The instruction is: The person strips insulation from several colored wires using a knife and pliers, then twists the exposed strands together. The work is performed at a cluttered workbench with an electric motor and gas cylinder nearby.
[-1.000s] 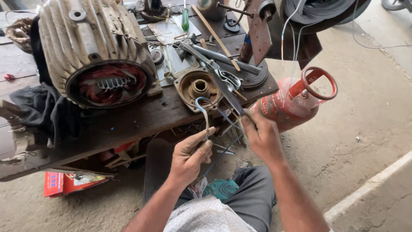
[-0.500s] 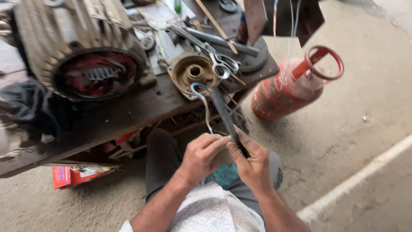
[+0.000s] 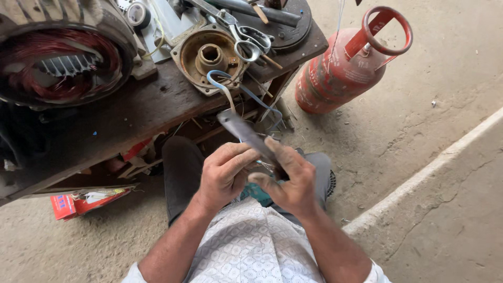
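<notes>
Two hands (image 3: 225,175) (image 3: 291,181) grip flat metal strip (image 3: 245,133), tip pointing up-left.

flat grey metal strip (image 3: 246,135) tilted up-left, thin wire (image 3: 222,86) looped above.

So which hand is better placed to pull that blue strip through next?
Probably the left hand: its fingers sit nearest where the blue strip meets the flat grey blade, while the right hand grips the blade's lower end.
</notes>
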Action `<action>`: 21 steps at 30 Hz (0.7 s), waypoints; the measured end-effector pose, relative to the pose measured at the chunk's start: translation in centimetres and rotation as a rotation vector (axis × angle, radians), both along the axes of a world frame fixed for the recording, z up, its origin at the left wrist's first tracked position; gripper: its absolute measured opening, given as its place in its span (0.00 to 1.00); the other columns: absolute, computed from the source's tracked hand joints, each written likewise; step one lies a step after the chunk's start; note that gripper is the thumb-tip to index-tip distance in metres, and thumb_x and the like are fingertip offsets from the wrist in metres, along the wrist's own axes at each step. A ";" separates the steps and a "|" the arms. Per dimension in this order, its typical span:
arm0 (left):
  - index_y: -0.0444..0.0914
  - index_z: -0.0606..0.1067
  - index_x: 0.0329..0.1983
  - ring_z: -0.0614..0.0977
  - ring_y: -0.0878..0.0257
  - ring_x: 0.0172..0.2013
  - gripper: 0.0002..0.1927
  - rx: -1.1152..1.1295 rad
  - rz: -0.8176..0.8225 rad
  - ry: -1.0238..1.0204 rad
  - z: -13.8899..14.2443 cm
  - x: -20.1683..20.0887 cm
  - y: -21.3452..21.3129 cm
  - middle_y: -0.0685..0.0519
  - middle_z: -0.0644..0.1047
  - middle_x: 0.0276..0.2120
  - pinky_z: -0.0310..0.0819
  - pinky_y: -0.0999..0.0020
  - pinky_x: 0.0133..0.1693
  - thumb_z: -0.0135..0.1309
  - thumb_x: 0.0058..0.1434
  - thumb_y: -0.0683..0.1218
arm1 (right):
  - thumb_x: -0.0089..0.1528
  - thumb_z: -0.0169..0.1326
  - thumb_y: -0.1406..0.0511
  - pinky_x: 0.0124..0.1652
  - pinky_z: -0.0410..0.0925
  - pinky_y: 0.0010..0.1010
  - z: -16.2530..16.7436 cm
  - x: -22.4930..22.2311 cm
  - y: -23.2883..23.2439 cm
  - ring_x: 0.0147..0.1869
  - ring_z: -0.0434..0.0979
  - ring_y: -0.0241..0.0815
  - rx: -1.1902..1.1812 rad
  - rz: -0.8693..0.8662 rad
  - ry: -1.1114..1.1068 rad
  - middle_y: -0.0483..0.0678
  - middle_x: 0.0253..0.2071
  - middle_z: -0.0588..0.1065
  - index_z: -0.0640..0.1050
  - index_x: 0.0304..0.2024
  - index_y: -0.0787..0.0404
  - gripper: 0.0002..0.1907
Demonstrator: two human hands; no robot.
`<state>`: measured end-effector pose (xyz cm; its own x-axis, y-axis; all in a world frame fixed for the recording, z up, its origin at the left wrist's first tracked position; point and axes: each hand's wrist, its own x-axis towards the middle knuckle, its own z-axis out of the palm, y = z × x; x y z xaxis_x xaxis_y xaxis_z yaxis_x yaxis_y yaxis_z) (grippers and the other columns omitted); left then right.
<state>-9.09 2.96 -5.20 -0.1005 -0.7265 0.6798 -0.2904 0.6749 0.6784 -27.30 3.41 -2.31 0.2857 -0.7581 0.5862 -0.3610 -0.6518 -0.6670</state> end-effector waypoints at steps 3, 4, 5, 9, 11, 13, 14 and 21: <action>0.37 0.78 0.50 0.85 0.55 0.43 0.16 0.015 0.029 -0.052 -0.5 0.0 0.1 0.49 0.81 0.45 0.81 0.63 0.45 0.59 0.58 0.33 | 0.67 0.64 0.60 0.30 0.69 0.28 -1.0 0.4 0.2 0.30 0.73 0.32 0.077 -0.042 0.086 0.44 0.32 0.75 0.75 0.65 0.61 0.26; 0.38 0.79 0.48 0.85 0.55 0.43 0.16 0.029 0.037 -0.072 -0.6 0.0 0.1 0.49 0.81 0.44 0.81 0.63 0.44 0.58 0.57 0.33 | 0.67 0.63 0.62 0.30 0.68 0.28 -1.1 0.4 0.3 0.30 0.73 0.32 0.012 -0.044 0.114 0.44 0.32 0.75 0.75 0.64 0.62 0.24; 0.37 0.78 0.48 0.85 0.55 0.43 0.15 -0.008 0.040 -0.104 -0.8 -0.1 -0.1 0.49 0.81 0.43 0.82 0.61 0.47 0.59 0.57 0.33 | 0.68 0.62 0.63 0.29 0.68 0.29 -1.1 0.2 0.4 0.29 0.74 0.33 -0.055 -0.044 0.143 0.44 0.31 0.75 0.75 0.63 0.64 0.23; 0.37 0.79 0.47 0.85 0.53 0.44 0.15 -0.077 0.065 -0.118 -0.9 0.5 -0.9 0.49 0.82 0.42 0.82 0.60 0.50 0.60 0.57 0.34 | 0.64 0.60 0.66 0.26 0.67 0.27 0.0 -0.7 1.5 0.26 0.72 0.33 -0.236 -0.059 0.182 0.45 0.29 0.77 0.78 0.57 0.64 0.19; 0.37 0.80 0.48 0.85 0.55 0.42 0.15 -0.011 0.089 -0.058 -0.5 1.2 -1.1 0.49 0.82 0.41 0.82 0.64 0.46 0.59 0.57 0.32 | 0.68 0.62 0.67 0.30 0.70 0.31 1.4 -1.9 3.5 0.28 0.73 0.37 -0.352 -0.114 0.147 0.43 0.29 0.72 0.77 0.54 0.61 0.14; 0.38 0.81 0.47 0.86 0.59 0.36 0.15 0.098 0.108 -0.003 -0.1 2.2 -1.5 0.51 0.82 0.39 0.83 0.68 0.41 0.59 0.59 0.31 | 0.67 0.63 0.64 0.30 0.70 0.27 1.6 -2.4 3.3 0.29 0.72 0.32 -0.244 -0.180 0.107 0.46 0.32 0.74 0.76 0.54 0.61 0.16; 0.37 0.80 0.48 0.85 0.58 0.37 0.17 0.105 0.065 -0.010 0.2 2.3 -1.4 0.50 0.81 0.40 0.82 0.67 0.41 0.58 0.57 0.30 | 0.66 0.64 0.62 0.30 0.69 0.25 1.6 -2.5 3.3 0.29 0.72 0.30 -0.168 -0.229 0.098 0.47 0.33 0.76 0.76 0.53 0.61 0.17; 0.35 0.79 0.48 0.82 0.55 0.37 0.20 0.026 0.040 -0.084 0.2 0.1 -1.1 0.49 0.80 0.40 0.78 0.63 0.39 0.58 0.51 0.32 | 0.62 0.65 0.61 0.31 0.67 0.25 -0.6 0.7 -0.1 0.32 0.72 0.32 0.233 -0.164 -0.059 0.47 0.35 0.74 0.74 0.63 0.67 0.29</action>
